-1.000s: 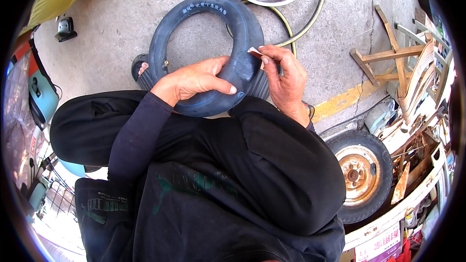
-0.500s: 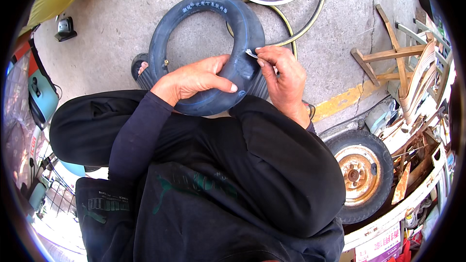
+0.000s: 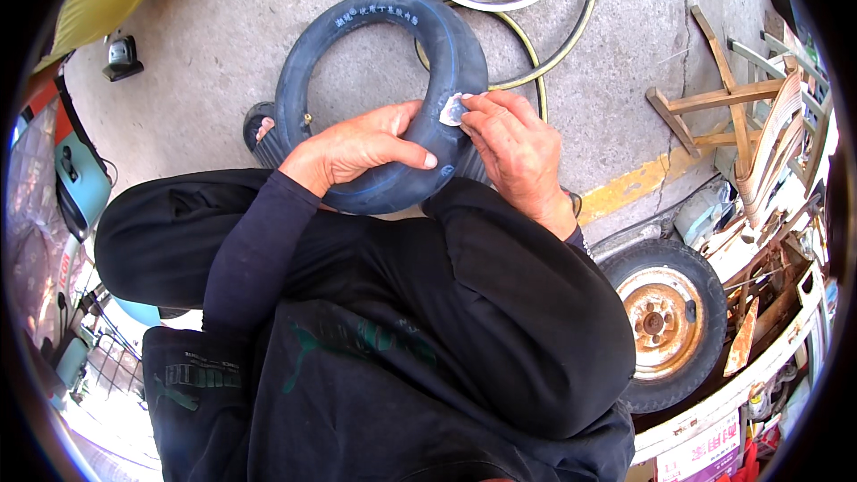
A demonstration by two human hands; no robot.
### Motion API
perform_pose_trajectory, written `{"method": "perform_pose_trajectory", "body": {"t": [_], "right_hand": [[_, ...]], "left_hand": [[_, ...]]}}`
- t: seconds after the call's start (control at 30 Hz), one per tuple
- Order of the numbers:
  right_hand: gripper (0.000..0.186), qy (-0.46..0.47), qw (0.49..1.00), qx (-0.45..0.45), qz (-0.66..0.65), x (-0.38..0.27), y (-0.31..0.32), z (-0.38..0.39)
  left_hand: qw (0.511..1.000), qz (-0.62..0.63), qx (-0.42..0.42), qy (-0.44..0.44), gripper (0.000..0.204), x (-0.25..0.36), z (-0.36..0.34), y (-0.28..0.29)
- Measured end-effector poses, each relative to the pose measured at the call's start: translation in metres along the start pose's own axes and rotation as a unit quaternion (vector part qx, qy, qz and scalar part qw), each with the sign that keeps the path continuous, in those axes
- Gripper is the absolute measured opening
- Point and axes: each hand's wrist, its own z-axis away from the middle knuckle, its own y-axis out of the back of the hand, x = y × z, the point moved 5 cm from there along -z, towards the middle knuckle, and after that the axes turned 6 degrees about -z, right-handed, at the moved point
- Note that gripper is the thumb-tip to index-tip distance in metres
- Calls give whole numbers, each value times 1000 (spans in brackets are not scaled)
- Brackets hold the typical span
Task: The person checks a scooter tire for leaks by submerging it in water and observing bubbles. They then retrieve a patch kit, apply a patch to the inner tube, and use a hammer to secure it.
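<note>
A dark rubber inner tube [image 3: 293,80] rests across my lap, with its short brass valve [image 3: 308,119] on the left side of the ring. My left hand [image 3: 361,145] is closed round the near part of the tube, thumb lying on top and fingers hidden behind. At the tube's right side, my right hand [image 3: 518,147] pinches the edge of a small patch [image 3: 453,111] with a whitish border and a grey middle. The patch lies against or just over the rubber; I cannot tell which.
Beyond the tube stands a metal bowl [image 3: 486,5] of small hardware, beside a curving hose [image 3: 576,52]. To the right are a wooden folding frame [image 3: 728,98] and a rusty-rimmed wheel [image 3: 712,330]. A small black object [image 3: 122,61] sits on the concrete at left.
The patch, earlier seen nearly edge-on, now shows its face against the tube. My right hand has turned and its fingers have lowered slightly. My left hand keeps its hold.
</note>
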Motion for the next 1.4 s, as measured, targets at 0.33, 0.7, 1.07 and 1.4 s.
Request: {"method": "perform_pose_trajectory", "body": {"t": [0.33,0.7,1.07,1.4], "right_hand": [[21,5,998,-48,-27,-2,3,-6],[28,-257,905,-98,-323,-15,-1,-114],[31,-180,938,11,-296,-105,56,-244],[23,-522,775,67,-349,-178,85,-178]], "left_hand": [[995,60,76,1,40,-1,-13,3],[862,67,349,-361,24,75,43,-11],[802,-52,395,-446,19,201,128,-14],[856,-92,474,-182,16,195,216,-122]]}}
